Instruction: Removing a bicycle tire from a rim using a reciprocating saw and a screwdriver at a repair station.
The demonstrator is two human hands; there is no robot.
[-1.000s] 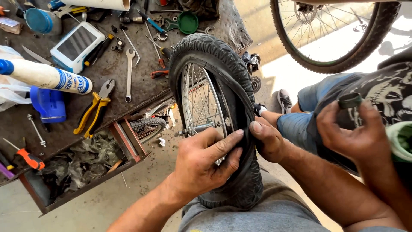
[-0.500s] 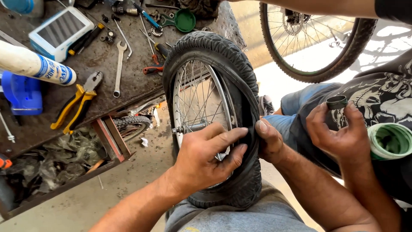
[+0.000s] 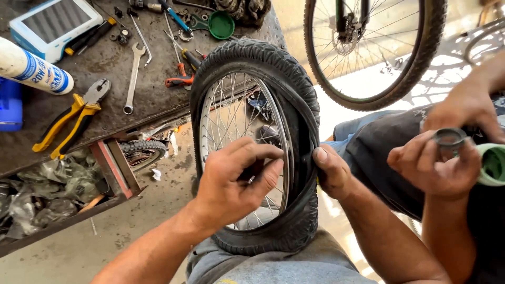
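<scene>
Grimy and crowded, the dark metal worktop (image 3: 113, 102) at upper left carries yellow-handled pliers (image 3: 71, 120), a silver open-ended spanner (image 3: 132, 79), a white tube with a blue label (image 3: 32, 69), a white flat device with a grey screen (image 3: 55, 22) and a round green lid (image 3: 221, 24). Below it a shelf holds crumpled grey plastic (image 3: 44, 186).

A small spoked bicycle wheel with a black knobbly tyre (image 3: 258, 142) stands upright on the person's lap, its lower edge resting on grey trousers (image 3: 273, 265).

Half a second ago the left hand (image 3: 236, 176) lay flatter across the tyre's sidewall; now its fingers are curled together, thumb and forefinger pinched at the rim among the spokes, on something too small to make out. The right hand (image 3: 329, 171) has kept its place: clamped on the tyre's right edge, thumb on top, pressing the rubber where it meets the rim. Judging by this, the work has narrowed from holding the tyre to fiddling at one spot on the rim.

At right, another person's hands are busy: one hand (image 3: 434, 168) holds a small dark ring-shaped cap (image 3: 448, 138) beside a pale green round container (image 3: 493, 164), which has risen closer in view than before. A larger bicycle wheel (image 3: 373, 50) hangs behind.
</scene>
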